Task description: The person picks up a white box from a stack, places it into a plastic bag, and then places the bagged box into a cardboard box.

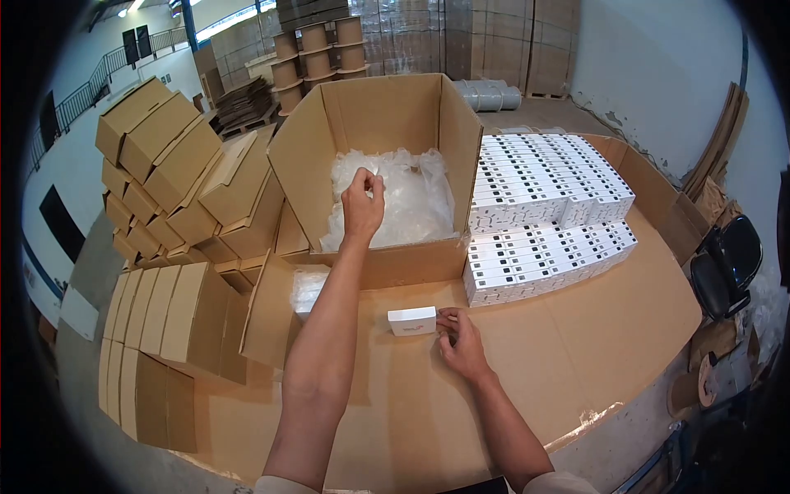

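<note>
Carton holding plastic, left hand above, right hand at white box

Brown cartons are heaped at the left, with more standing in rows in front of the heap. At the back, a stack of spools stands near flattened cardboard, and tall wrapped loads rise beside it. Pale grey rolls lie near them. On the right, long brown strips (wood or cardboard, hard to tell) lean by a wall, near a black chair.
</note>
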